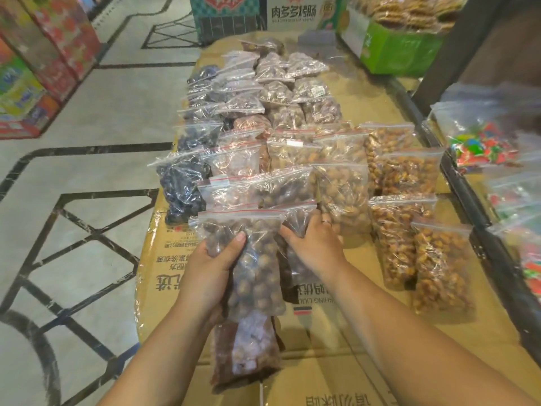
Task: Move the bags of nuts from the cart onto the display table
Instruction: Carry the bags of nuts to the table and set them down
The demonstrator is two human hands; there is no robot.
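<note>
We are holding a pile of bags (pixel 251 356) in our left hand (pixel 213 265); the thumb is curling over the top bag of round brown nuts (pixel 257 259) and the fingers are going underneath, so this hand is closed tight round the pile; we think we are carrying them stacked like this so the other hand is free to set them out one at a time. Our right hand (pixel 313 244) is lying on a see-through bag (pixel 295 227) at the near end of a row on the display table (pixel 336 332), with the thumb sticking out to the side; we cannot tell if it is pinching that bag or only pressing it flat. Most of the bags of nuts (pixel 292 112) are lying in neat rows, each kind together, probably so shoppers are finding them easily; the orange-brown bags (pixel 409 177) are sitting on the right and the dark bags (pixel 184 186) on the left. The cart is not showing at all; the bottom of our pile is blurry and we cannot count the bags in it; our left fingers are hiding under it; the bright bags (pixel 483 145) at the right edge are too fuzzy to name.
</note>
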